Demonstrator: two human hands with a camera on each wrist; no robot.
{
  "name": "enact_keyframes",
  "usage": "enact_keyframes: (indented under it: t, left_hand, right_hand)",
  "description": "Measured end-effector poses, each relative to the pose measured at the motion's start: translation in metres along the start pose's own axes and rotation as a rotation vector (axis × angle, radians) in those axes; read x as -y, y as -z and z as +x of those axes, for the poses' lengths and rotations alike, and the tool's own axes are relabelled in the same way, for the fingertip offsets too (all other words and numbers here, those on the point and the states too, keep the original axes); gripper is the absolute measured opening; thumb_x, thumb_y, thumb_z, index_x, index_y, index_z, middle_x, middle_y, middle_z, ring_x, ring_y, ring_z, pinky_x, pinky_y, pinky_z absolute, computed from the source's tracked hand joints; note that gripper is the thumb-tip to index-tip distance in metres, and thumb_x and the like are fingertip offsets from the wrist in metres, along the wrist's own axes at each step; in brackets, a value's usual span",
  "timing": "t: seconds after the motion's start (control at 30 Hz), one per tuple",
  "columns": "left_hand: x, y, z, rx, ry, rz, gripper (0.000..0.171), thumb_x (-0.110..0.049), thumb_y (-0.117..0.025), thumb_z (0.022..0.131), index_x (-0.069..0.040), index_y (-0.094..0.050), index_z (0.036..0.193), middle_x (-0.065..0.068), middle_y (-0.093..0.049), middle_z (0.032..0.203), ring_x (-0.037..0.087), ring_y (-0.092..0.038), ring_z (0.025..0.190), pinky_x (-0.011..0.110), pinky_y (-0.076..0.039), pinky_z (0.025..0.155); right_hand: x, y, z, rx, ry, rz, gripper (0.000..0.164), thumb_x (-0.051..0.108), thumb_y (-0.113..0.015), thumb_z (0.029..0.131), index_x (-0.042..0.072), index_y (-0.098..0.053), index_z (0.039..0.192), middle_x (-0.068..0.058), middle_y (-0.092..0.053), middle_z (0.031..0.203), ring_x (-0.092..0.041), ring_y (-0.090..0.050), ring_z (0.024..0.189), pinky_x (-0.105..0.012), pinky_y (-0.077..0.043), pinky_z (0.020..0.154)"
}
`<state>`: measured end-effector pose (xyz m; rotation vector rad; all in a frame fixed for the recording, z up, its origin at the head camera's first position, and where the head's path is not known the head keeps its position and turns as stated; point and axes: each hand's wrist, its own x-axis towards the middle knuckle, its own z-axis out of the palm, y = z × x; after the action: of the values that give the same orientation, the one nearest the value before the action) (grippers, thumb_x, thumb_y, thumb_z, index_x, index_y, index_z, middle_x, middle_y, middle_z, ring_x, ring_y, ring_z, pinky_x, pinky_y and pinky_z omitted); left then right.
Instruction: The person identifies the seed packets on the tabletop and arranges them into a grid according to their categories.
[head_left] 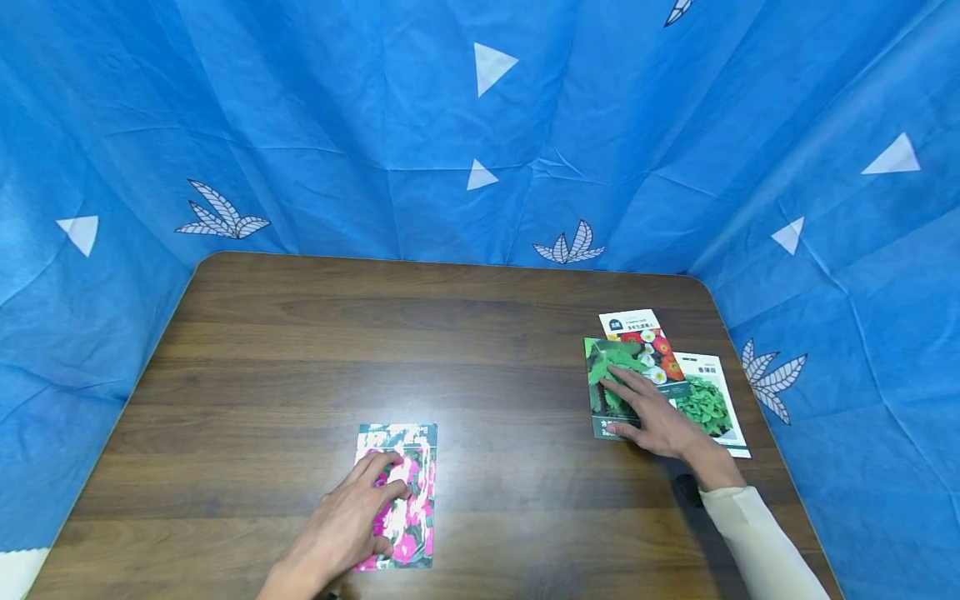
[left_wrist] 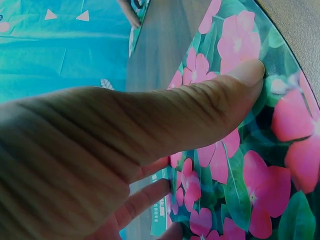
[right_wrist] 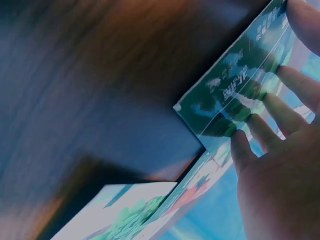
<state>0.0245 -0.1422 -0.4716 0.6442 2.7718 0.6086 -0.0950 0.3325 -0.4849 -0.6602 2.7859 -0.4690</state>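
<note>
My left hand [head_left: 341,517] lies over a seed packet [head_left: 412,533] printed with pink flowers, near the front of the table. In the left wrist view the thumb [left_wrist: 215,105] rests on the packet's face, and the other fingers touch it further along. On the right, my right hand [head_left: 663,425] spreads its fingers over a green-leaf seed packet [head_left: 603,408]. The right wrist view has its fingertips [right_wrist: 242,145] touching that packet's dark green printed end [right_wrist: 215,107]. Beneath it lies a packet with red and white flowers [head_left: 663,346], which overlaps a white-bordered packet of green leaves [head_left: 708,404].
The brown wooden table [head_left: 300,358] has rounded far corners. Blue cloth [head_left: 337,100] with white triangles and leaf prints hangs behind it and along both sides. A dark object [head_left: 688,490] sits by the right wrist.
</note>
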Motion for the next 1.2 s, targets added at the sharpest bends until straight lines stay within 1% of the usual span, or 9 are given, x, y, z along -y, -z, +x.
enact_keyframes:
  t: [0.17,0.33,0.5,0.67,0.9,1.07,1.2]
  left_hand:
    - [0.0,0.0,0.0,-0.007,0.0,-0.003,0.057,-0.028,-0.096,0.053,-0.025,-0.072,0.104,0.004,-0.049,0.143,0.029,-0.045,0.132,0.046,-0.062,0.064]
    - [0.0,0.0,0.0,-0.001,0.011,-0.012,0.057,-0.027,-0.096,0.054,-0.024,-0.072,0.105,0.005,-0.05,0.144,0.029,-0.045,0.132,0.046,-0.062,0.067]
    - [0.0,0.0,0.0,-0.004,0.014,-0.007,0.058,-0.028,-0.096,0.053,-0.023,-0.072,0.105,0.006,-0.05,0.144,0.03,-0.045,0.133,0.048,-0.062,0.069]
    - [0.0,0.0,0.001,0.01,0.017,-0.015,0.057,-0.027,-0.096,0.054,-0.023,-0.072,0.106,0.006,-0.049,0.144,0.03,-0.044,0.133,0.048,-0.062,0.071]
    - [0.0,-0.002,0.0,0.008,0.017,-0.014,0.058,-0.029,-0.095,0.053,-0.023,-0.072,0.106,0.005,-0.049,0.145,0.031,-0.043,0.135,0.049,-0.062,0.07]
    - [0.0,-0.001,0.0,0.016,0.032,-0.024,0.057,-0.027,-0.096,0.054,-0.023,-0.072,0.106,0.006,-0.048,0.145,0.031,-0.043,0.135,0.05,-0.062,0.07]
    - [0.0,-0.001,0.001,0.019,0.039,-0.031,0.057,-0.027,-0.096,0.054,-0.023,-0.072,0.106,0.006,-0.049,0.145,0.031,-0.044,0.134,0.051,-0.062,0.07]
  right_hand:
    - [0.006,-0.002,0.0,0.003,0.008,-0.011,0.073,0.032,-0.076,0.089,0.007,-0.043,0.15,-0.017,-0.029,0.162,-0.046,-0.025,0.146,-0.066,-0.032,0.113]
    - [0.01,-0.003,0.0,0.01,0.003,-0.009,0.074,0.033,-0.076,0.089,0.009,-0.044,0.15,-0.015,-0.029,0.162,-0.044,-0.025,0.147,-0.066,-0.031,0.114]
    - [0.014,-0.006,0.0,0.009,0.02,-0.006,0.074,0.034,-0.076,0.089,0.009,-0.044,0.15,-0.015,-0.03,0.162,-0.043,-0.026,0.147,-0.065,-0.032,0.114]
    - [0.019,-0.009,-0.001,0.003,0.045,-0.015,0.073,0.034,-0.076,0.089,0.009,-0.045,0.15,-0.015,-0.031,0.161,-0.043,-0.027,0.147,-0.065,-0.033,0.113]
    - [0.028,-0.014,-0.004,-0.01,0.065,-0.039,0.072,0.037,-0.076,0.089,0.01,-0.046,0.149,-0.014,-0.033,0.161,-0.043,-0.03,0.145,-0.065,-0.037,0.111]
    - [0.034,-0.016,-0.004,-0.024,0.087,-0.054,0.074,0.038,-0.077,0.087,0.011,-0.047,0.149,-0.013,-0.034,0.16,-0.042,-0.032,0.144,-0.064,-0.04,0.109]
    - [0.039,-0.018,-0.005,-0.017,0.103,-0.045,0.075,0.039,-0.077,0.087,0.011,-0.046,0.149,-0.012,-0.033,0.16,-0.04,-0.032,0.145,-0.064,-0.039,0.11]
